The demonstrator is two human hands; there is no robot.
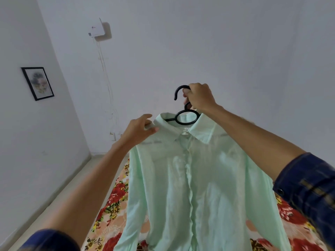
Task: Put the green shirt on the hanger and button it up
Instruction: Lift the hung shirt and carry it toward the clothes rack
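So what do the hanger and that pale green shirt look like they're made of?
The hanger looks like black moulded plastic: smooth, slightly glossy, uniformly thick through the hook and ring. The green shirt seems a thin woven fabric, perhaps cotton or rayon: matte, softly creased, faintly see-through. Neither material can be confirmed by sight.

— Right hand (198,97)?
— Raised ahead at arm's length, fingers curled round the neck of the black hanger (183,113), bare forearm slanting down to a rolled dark blue denim sleeve (308,187).
— Left hand (140,129)?
— Lower and just beside, pinching the collar edge of the green shirt (190,187) between thumb and fingers, forearm bare, blue cuff at the bottom edge.
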